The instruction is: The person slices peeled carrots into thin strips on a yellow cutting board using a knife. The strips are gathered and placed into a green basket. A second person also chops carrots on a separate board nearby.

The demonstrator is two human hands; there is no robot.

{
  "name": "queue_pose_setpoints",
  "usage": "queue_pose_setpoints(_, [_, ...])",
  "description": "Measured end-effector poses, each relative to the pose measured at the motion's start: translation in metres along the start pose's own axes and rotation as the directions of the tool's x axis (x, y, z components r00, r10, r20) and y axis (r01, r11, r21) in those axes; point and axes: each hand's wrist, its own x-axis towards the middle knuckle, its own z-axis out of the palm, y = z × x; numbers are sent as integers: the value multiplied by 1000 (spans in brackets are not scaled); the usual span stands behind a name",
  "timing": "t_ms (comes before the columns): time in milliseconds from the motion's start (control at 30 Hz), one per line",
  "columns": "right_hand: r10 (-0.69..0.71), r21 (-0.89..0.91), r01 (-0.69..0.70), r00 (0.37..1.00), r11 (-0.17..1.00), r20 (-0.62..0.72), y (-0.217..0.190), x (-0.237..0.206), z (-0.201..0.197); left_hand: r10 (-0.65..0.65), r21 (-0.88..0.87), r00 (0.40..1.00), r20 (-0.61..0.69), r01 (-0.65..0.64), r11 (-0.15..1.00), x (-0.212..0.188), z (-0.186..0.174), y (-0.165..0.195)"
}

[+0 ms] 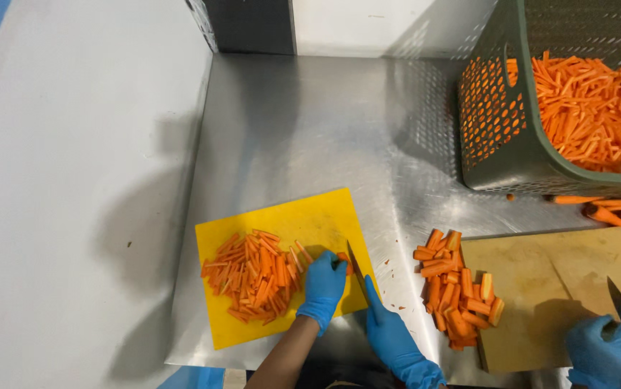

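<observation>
Left hand (323, 284) curled on carrot (342, 258); right hand (386, 325) gripping knife (356, 270).

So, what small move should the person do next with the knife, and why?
Probably press the knife down through the carrot piece that the left hand steadies. The right hand holds the blade right beside those fingers on the yellow cutting board, and the pile of cut sticks lies just left.

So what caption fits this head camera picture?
Two blue-gloved hands, left and right, cut carrot sticks on a yellow board.
</observation>
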Motion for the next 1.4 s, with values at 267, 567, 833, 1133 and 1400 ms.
queue_pose_setpoints(267, [-29,-171,45,995,984,94,-30,-6,-21,-107,10,994,36,107,994,4,0,2])
queue_pose_setpoints(567, [24,-266,30,980,963,196,-35,-4,-23,-95,16,994,50,94,995,7,6,-11])
queue_pose_setpoints(833, [-259,-137,247,962,959,-84,-7,8,17,-135,-50,989,68,138,989,7,6,-11])
queue_pose_setpoints(1133, [12,-216,4,997,976,75,-24,6,10,-82,-53,995,61,85,995,5,3,-11])
queue_pose_setpoints(1400, [18,-248,8,994,969,105,-23,4,22,-125,-64,985,121,133,989,3,-1,-16])
